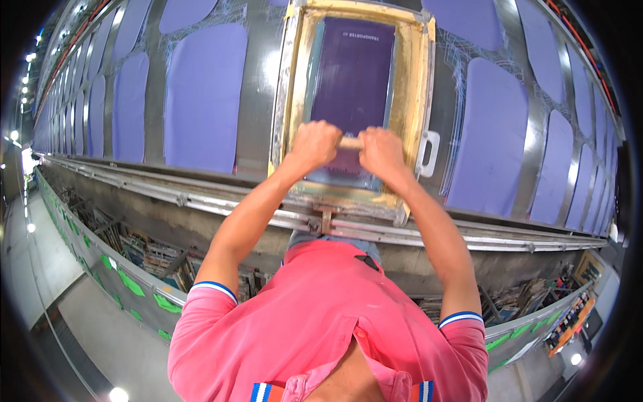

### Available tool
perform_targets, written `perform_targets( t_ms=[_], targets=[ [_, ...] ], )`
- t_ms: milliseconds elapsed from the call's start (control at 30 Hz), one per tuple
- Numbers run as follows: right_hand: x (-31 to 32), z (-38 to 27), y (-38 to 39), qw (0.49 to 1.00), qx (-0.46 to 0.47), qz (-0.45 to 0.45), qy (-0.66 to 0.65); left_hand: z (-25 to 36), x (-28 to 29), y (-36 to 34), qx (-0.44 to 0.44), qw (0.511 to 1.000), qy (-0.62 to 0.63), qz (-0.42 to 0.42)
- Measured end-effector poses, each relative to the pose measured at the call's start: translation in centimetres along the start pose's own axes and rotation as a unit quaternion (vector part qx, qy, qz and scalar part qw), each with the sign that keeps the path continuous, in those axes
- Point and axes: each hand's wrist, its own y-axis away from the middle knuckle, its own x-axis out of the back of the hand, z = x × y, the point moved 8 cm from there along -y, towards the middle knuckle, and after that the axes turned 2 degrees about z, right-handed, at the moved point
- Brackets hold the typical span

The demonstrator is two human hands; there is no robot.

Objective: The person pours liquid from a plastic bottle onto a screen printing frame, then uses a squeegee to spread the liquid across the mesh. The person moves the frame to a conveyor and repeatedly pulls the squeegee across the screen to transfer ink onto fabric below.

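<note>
A screen-printing frame (288, 87) lies on the long table in front of me, its border covered with yellowish tape. Inside it, a dark purple area (351, 74) carries small pale lettering at its far end. My left hand (318, 142) and my right hand (383, 153) are both closed round the wooden handle of a squeegee (350, 143), over the near half of the screen. Between my fists a short piece of the handle shows; my hands hide most of the rest, and the blade's contact with the mesh cannot be made out.
Flat purple panels (204, 100) lie in rows on the dark table, with more panels (492, 134) to the right. A white loop handle (429, 154) sticks out beside the frame's right side. Metal rails (234, 201) run along the near table edge. Stacked frames (151, 251) fill a rack behind me.
</note>
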Motion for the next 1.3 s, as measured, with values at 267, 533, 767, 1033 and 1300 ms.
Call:
perform_targets(
  t_ms=[267, 533, 767, 1033, 1300],
  targets=[
    [7.0, 12.7, -21.7, 0.996, -0.078, -0.04, 0.036, -5.4, 7.0, -24.4, 0.007, 0.996, -0.087, 0.034],
    [8.2, 17.3, -28.9, 0.997, -0.063, -0.014, 0.045, -7.5, 9.1, -32.1, 0.013, 0.991, -0.13, 0.001],
    [4.7, 10.5, -19.0, 0.998, 0.019, 0.032, 0.045, -4.9, 6.2, -20.4, -0.036, 0.995, -0.065, 0.073],
    [-0.6, -1.1, 1.3, 1.0, 0.029, 0.009, 0.001, 1.1, -0.4, 2.3, -0.008, 1.0, 0.004, 0.018],
    [-1.8, 0.4, 8.0, 0.935, -0.033, 0.002, -0.354, 4.3, -2.8, 11.0, -0.009, 1.0, -0.001, 0.023]
  ],
)
